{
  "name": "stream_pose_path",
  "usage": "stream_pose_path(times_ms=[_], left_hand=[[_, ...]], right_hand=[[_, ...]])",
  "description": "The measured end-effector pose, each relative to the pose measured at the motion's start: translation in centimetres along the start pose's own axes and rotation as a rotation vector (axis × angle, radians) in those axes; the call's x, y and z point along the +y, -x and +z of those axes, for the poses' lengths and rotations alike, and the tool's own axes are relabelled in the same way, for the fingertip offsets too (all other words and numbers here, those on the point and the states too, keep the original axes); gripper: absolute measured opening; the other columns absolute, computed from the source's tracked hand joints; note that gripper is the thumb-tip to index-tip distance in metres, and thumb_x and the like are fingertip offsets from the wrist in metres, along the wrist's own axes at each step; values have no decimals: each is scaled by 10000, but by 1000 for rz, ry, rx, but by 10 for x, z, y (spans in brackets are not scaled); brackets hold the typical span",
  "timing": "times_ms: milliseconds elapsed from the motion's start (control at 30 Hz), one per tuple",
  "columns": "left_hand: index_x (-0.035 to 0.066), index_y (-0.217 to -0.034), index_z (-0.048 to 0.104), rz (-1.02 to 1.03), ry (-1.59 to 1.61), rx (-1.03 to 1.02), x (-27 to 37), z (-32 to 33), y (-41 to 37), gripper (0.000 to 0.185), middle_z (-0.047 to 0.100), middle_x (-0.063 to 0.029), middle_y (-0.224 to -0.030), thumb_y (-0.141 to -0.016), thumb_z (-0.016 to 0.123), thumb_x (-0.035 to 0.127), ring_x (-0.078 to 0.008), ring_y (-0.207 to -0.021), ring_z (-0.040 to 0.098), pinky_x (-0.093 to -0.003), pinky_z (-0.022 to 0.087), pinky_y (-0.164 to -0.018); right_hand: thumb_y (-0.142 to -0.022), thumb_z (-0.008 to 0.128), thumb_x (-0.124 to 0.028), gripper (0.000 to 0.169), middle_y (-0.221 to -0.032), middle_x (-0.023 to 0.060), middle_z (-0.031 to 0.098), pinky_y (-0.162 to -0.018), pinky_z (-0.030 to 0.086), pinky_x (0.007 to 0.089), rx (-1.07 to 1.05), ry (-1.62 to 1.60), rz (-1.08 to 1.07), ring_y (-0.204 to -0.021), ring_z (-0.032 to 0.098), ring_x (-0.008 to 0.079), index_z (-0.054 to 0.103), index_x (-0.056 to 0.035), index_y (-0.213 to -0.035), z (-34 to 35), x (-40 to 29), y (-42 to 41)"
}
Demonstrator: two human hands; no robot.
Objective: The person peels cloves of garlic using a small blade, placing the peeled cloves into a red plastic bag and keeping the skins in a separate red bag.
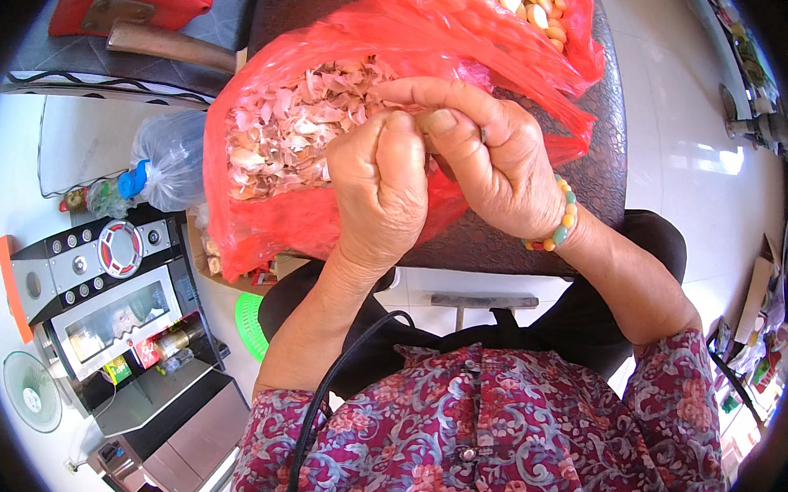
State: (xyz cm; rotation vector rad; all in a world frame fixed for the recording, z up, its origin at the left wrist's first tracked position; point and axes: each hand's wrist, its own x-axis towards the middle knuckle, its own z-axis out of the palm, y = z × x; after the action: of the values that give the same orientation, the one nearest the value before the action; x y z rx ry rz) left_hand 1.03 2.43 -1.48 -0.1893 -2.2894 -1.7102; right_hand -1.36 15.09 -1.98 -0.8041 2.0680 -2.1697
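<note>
My left hand [387,179] is curled with its fingers bent in, above a red plastic bag [268,229]. My right hand [499,151] meets it at the fingertips, its thumb against the left fingers and its index finger stretched over them. Whatever lies between the fingertips is hidden by the hands. Dry pinkish-white garlic skins [293,130] fill the open bag, just left of and beneath my hands. Beyond them, peeled garlic cloves [536,13] lie in another part of red plastic at the top edge.
Both bags rest on a dark brown embossed seat or tabletop [600,143]. A wooden armrest [170,46] juts in at upper left. A cardboard box [222,274] and a green plastic basket [249,322] are low on the left. A black cable [334,376] runs before my torso.
</note>
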Motion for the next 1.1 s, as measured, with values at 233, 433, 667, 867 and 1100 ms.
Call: stream_pose_path(times_ms=[233, 433, 667, 867, 1100], left_hand=[[8, -747, 546, -82, -66, -84, 4, -10, -11, 298, 483, 21, -612, -947, 444, 204, -48, -585, 417, -224, 343, -511], [-2, -861, 567, 199, -185, -22, -16, -19, -14, 136, 576, -84, -750, -801, 658, 80, -186, -648, 554, -274, 456, -594], [-11, -918, 588, 44, 63, 54, -15, -15, -12, 153, 622, -58, -848, -796, 668, 36, -120, -752, 581, -244, 479, -679], [-12, -973, 601, -163, 100, -62, -8, -20, -14, 181, 624, -34, -859, -795, 614, -43, -66, -764, 563, -202, 475, -622], [8, -988, 595, -127, -137, -111, -4, -17, -13, 251, 621, -66, -848, -747, 579, -63, -126, -729, 582, -258, 488, -622]], right_hand=[[-973, 404, -209, 338, -744, -10, 521, -556, 391, 191, -3, -310, 241, -618, 448, 42, 482, -16, -1239, 0, 10, -1], [-970, 429, -208, 372, -694, -42, 483, -483, 335, 169, -25, -433, 301, -514, 367, 22, 449, -15, -1288, 0, 2, -5], [-911, 535, -146, 325, -641, 16, 562, -437, 384, 172, 21, -457, 332, -480, 479, 42, 539, 22, -1190, -4, 6, -7], [-905, 552, -163, 332, -631, 25, 576, -418, 378, 179, 34, -386, 380, -449, 483, 44, 544, 62, -1149, -4, 11, -5], [-923, 518, -147, 337, -751, 20, 619, -452, 379, 178, 56, -322, 464, -438, 438, 34, 503, 46, -1198, 0, 7, -6]])
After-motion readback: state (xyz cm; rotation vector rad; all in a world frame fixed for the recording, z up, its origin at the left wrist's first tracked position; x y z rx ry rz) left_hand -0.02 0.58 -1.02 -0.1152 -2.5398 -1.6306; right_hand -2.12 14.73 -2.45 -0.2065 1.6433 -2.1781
